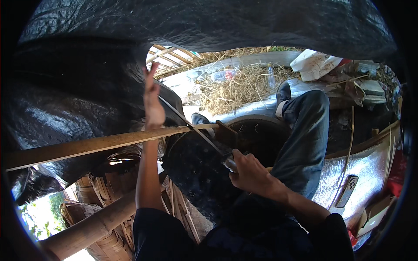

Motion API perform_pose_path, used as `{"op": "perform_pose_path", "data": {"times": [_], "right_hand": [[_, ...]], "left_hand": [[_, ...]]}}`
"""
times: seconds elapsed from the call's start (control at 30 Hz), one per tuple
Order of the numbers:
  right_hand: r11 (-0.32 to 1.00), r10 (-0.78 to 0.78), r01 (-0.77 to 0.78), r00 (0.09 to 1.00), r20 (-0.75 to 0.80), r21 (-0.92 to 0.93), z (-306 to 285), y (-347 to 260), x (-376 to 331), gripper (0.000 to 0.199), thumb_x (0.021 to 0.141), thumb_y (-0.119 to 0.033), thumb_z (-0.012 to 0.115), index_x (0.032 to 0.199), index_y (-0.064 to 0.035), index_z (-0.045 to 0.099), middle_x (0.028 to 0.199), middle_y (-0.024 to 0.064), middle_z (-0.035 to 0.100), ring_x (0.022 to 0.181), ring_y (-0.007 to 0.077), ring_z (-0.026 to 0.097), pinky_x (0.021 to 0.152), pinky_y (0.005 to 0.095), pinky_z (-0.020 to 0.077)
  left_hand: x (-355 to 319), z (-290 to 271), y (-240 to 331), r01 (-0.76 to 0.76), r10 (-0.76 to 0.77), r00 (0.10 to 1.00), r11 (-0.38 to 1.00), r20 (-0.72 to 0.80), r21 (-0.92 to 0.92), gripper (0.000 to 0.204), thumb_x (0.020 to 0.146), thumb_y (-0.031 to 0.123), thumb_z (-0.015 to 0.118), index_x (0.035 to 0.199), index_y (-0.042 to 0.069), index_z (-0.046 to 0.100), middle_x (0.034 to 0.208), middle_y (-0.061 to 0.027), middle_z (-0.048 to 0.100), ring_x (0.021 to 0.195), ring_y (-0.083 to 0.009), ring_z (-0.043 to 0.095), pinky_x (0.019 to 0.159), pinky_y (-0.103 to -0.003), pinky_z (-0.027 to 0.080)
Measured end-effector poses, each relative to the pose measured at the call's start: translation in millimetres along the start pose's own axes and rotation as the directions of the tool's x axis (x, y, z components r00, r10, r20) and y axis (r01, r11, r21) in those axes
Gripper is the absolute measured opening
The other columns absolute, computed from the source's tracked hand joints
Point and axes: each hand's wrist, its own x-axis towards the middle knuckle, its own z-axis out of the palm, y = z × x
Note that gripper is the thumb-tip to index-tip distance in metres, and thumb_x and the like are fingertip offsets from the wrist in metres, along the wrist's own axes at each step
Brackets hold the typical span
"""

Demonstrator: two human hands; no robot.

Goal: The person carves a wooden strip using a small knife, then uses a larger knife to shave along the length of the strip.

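In my right hand is the handle of a long, narrow-bladed knife, its blade slanting up and to the left. The blade crosses a long split bamboo strip, which runs from the far left to the middle, over my lap. My left hand is raised just beyond the strip, fingers stretched out and holding nothing. The strip passes in front of my left wrist. The blade's far end lies close beside the left hand; whether they touch, I cannot tell. A dark cloth covers my left leg.
Black plastic sheeting hangs across the top and left. A thick bamboo pole and bundled split bamboo stand lower left. Straw and a clear bottle lie beyond my feet. At right, a phone rests on silvery sheeting.
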Motion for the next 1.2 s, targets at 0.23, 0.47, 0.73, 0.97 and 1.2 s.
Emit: {"op": "perform_pose_path", "data": {"times": [0.23,0.47,0.73,0.97,1.2], "right_hand": [[0.999,0.003,0.001,0.995,0.104,-0.041,6.1,1.8,-3.3,0.029,0.068,-0.001,0.059,0.089,0.0100,0.043,0.067,0.0274,0.058,0.064,0.0411,0.060,0.057,0.0418,0.0521],[0.994,0.101,-0.096,0.987,0.122,-0.053,-12.1,-9.6,-14.7,0.033,0.069,0.000,0.060,0.094,0.0113,0.042,0.065,0.0242,0.059,0.060,0.0370,0.062,0.053,0.0394,0.0525],[0.984,0.177,-0.176,0.929,0.324,-0.034,0.0,-8.9,-4.3,0.036,0.071,-0.002,0.061,0.098,0.0099,0.040,0.063,0.0211,0.058,0.058,0.0348,0.062,0.051,0.0396,0.0516],[0.971,0.234,-0.238,0.928,0.290,-0.021,-16.8,-9.2,-6.3,0.035,0.070,-0.002,0.061,0.096,0.0093,0.040,0.061,0.0198,0.057,0.056,0.0345,0.061,0.051,0.0398,0.0509],[0.969,0.248,-0.244,0.937,0.247,-0.044,-19.0,-12.2,-9.5,0.031,0.072,-0.004,0.060,0.093,0.0070,0.040,0.061,0.0210,0.057,0.056,0.0362,0.060,0.052,0.0414,0.0505]], "left_hand": [[0.5,1.6,-0.5,-0.062,0.045,0.996,0.965,0.072,0.254,0.039,0.093,0.025,0.028,0.129,0.015,0.041,0.140,-0.0096,0.029,0.134,-0.0293,0.008,0.107,-0.043,0.008],[3.1,25.7,-2.3,0.008,-0.038,0.991,0.975,0.131,0.223,0.038,0.093,0.023,0.029,0.127,0.015,0.045,0.134,-0.0115,0.038,0.134,-0.0304,0.012,0.106,-0.043,0.013],[-3.0,-21.1,21.5,-0.076,0.064,0.997,0.956,0.054,0.283,0.048,0.092,0.037,0.027,0.125,0.009,0.047,0.135,-0.0135,0.037,0.134,-0.0302,0.010,0.106,-0.044,0.014],[4.3,-5.6,16.3,-0.142,0.144,0.990,0.955,0.010,0.261,0.054,0.090,0.043,0.023,0.124,0.009,0.048,0.136,-0.0137,0.036,0.135,-0.0281,0.007,0.107,-0.046,0.009],[-27.0,41.4,-35.9,-0.043,0.025,0.998,0.939,0.059,0.340,0.052,0.090,0.039,0.021,0.131,0.012,0.039,0.136,-0.0056,0.037,0.135,-0.0269,0.008,0.106,-0.049,0.000]]}}
